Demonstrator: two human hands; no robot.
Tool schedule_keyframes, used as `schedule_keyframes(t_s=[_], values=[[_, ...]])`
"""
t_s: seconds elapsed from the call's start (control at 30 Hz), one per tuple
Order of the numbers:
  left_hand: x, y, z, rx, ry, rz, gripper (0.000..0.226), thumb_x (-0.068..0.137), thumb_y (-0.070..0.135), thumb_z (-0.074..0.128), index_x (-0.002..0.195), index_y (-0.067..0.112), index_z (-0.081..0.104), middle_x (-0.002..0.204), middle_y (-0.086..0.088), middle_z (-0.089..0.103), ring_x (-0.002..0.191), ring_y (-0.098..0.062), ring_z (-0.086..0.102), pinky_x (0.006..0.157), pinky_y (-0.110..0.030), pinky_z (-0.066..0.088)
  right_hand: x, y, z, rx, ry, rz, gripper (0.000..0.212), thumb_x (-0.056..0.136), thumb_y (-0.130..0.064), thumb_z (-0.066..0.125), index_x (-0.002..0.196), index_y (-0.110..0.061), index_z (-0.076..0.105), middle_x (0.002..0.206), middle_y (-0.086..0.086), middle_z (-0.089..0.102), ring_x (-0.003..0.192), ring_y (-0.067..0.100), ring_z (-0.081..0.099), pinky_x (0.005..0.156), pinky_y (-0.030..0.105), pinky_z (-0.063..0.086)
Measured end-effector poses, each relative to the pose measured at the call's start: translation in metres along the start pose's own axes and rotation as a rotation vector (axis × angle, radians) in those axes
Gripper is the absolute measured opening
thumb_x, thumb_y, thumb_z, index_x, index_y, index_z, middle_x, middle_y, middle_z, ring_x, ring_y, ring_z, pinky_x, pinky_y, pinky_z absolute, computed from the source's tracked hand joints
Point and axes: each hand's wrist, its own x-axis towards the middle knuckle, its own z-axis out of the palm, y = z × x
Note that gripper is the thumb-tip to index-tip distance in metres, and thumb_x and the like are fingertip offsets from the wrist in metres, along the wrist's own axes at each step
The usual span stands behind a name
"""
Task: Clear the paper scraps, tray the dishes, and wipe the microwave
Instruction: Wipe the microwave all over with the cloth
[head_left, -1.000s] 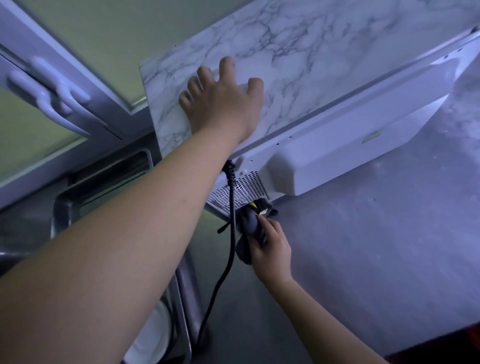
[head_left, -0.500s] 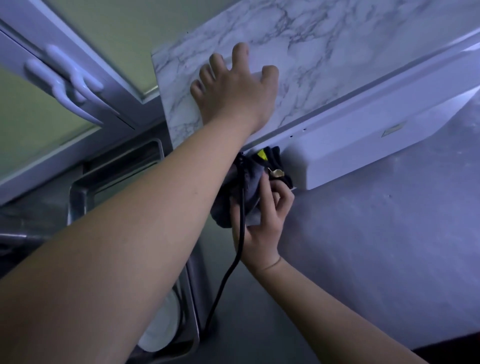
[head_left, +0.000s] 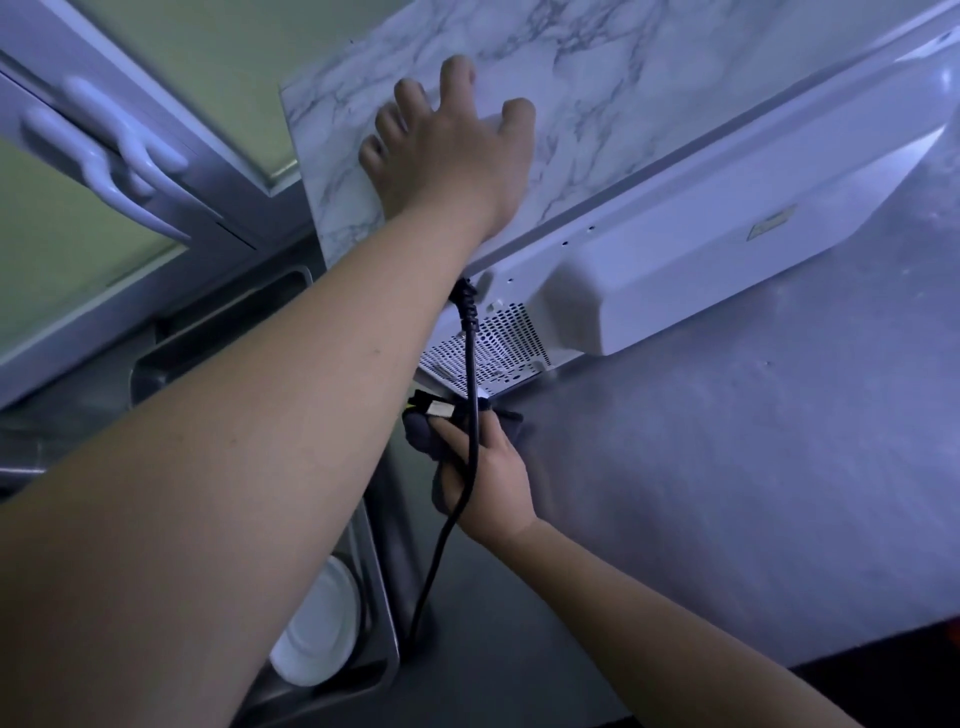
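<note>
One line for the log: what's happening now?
left hand: presses microwave top | right hand: holds cloth by vent

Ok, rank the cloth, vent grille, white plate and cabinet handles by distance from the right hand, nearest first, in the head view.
1. Cloth: held in the grip of the right hand.
2. Vent grille: just above the hand.
3. White plate: lower left, beside the left forearm.
4. Cabinet handles: far upper left.

Bare forearms (head_left: 260, 467), bare left grip (head_left: 452, 156), right grip (head_left: 485, 480)
</note>
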Motion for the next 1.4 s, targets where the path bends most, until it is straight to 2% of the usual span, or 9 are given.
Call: schedule_keyframes(t_s=[0.17,0.43,0.53,0.7,0.87,1.0,1.13,1.27,1.4], values=[[0.001,0.001,0.0,0.007,-0.001,0.002,0.051,0.089,0.054,0.031,0.133,0.03,0.042,0.134,-0.005,0.039,0.126,-0.029,0.035,0.103,-0.041,0.021,-0.046,-0.007,-0.039,0.214,0.05,0.097,0.059,0.081,-0.013,0.06,0.131,-0.042,0.047,0.113,-0.015,0.038,0.103,-0.011,0.047,0.089,0.004,0.037],[0.002,0.001,0.001,0.027,-0.006,0.001,0.054,0.088,0.054,0.029,0.135,0.029,0.04,0.137,-0.007,0.038,0.126,-0.03,0.034,0.103,-0.043,0.021,0.01,-0.006,-0.056,0.231,0.534,0.136,0.06,0.085,-0.006,0.06,0.143,-0.015,0.046,0.139,0.012,0.045,0.134,0.011,0.041,0.11,0.012,0.028],[0.001,0.0,0.002,0.032,-0.01,0.006,0.054,0.089,0.054,0.028,0.136,0.029,0.039,0.138,-0.007,0.038,0.126,-0.03,0.034,0.104,-0.043,0.021,0.027,-0.001,-0.031,0.262,0.534,0.234,0.067,0.086,0.0,0.062,0.148,-0.012,0.041,0.147,0.012,0.044,0.139,0.02,0.038,0.114,0.013,0.024],[0.002,0.0,0.003,0.029,-0.007,0.007,0.057,0.09,0.053,0.028,0.139,0.028,0.038,0.139,-0.008,0.037,0.126,-0.03,0.034,0.104,-0.043,0.021,0.017,0.0,0.001,0.542,0.438,0.707,0.077,0.09,-0.02,0.064,0.152,-0.047,0.026,0.139,0.0,0.058,0.122,0.007,0.053,0.104,0.019,0.037],[0.003,0.0,0.004,0.03,0.0,0.015,0.058,0.09,0.053,0.03,0.142,0.029,0.036,0.141,-0.008,0.037,0.125,-0.031,0.035,0.103,-0.044,0.023,0.011,-0.011,0.015,0.67,0.397,0.685,0.061,0.089,-0.008,0.062,0.145,-0.027,0.049,0.134,0.01,0.063,0.127,0.024,0.057,0.112,0.046,0.042],[0.003,0.0,0.003,0.037,-0.011,0.015,0.059,0.09,0.052,0.028,0.143,0.027,0.036,0.143,-0.009,0.036,0.126,-0.032,0.034,0.104,-0.045,0.023,-0.001,-0.014,0.005,0.745,0.232,0.648,0.049,0.081,0.001,0.051,0.125,-0.019,0.062,0.105,0.019,0.071,0.096,0.034,0.07,0.092,0.059,0.054],[0.003,0.003,0.002,0.04,-0.024,0.004,0.06,0.089,0.052,0.027,0.143,0.027,0.036,0.145,-0.011,0.035,0.128,-0.034,0.034,0.106,-0.049,0.024,-0.022,0.003,-0.019,0.596,0.001,0.583,0.054,0.077,0.004,0.06,0.124,-0.023,0.065,0.106,0.001,0.074,0.1,0.022,0.07,0.09,0.039,0.057],[0.002,0.003,0.001,0.035,-0.038,0.001,0.062,0.09,0.052,0.025,0.146,0.027,0.033,0.15,-0.012,0.031,0.132,-0.035,0.031,0.109,-0.053,0.021,-0.037,0.008,-0.048,0.722,0.246,0.592,0.063,0.08,0.012,0.056,0.127,-0.03,0.063,0.1,0.0,0.076,0.087,0.013,0.072,0.072,0.026,0.056],[0.002,0.004,0.0,0.057,-0.06,0.009,0.066,0.092,0.053,0.022,0.151,0.026,0.025,0.155,-0.013,0.024,0.136,-0.036,0.027,0.11,-0.053,0.019,-0.004,0.009,-0.058,0.731,0.604,0.611,0.064,0.084,0.009,0.057,0.138,-0.025,0.056,0.121,0.008,0.07,0.109,0.02,0.066,0.095,0.037,0.053]])
